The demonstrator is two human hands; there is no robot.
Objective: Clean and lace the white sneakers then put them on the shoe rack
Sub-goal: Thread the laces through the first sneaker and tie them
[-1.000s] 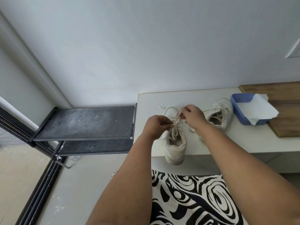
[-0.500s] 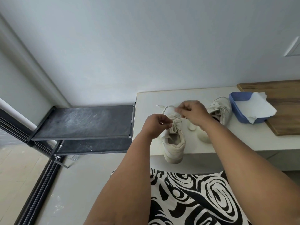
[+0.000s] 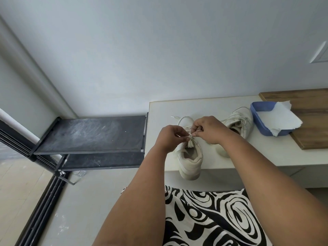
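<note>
Both hands, left (image 3: 171, 137) and right (image 3: 208, 129), pinching lace (image 3: 190, 137) over sneaker (image 3: 190, 157); heel toward body, rack (image 3: 92, 134) leftward.

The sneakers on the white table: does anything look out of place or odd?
Yes. The near sneaker sits with its heel past the table edge while both hands work its lace. The far sneaker lies tilted.

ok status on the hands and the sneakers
Left hand and right hand pinching the lace on near sneaker. Second sneaker on table. Shoe rack holds no shoes.
</note>
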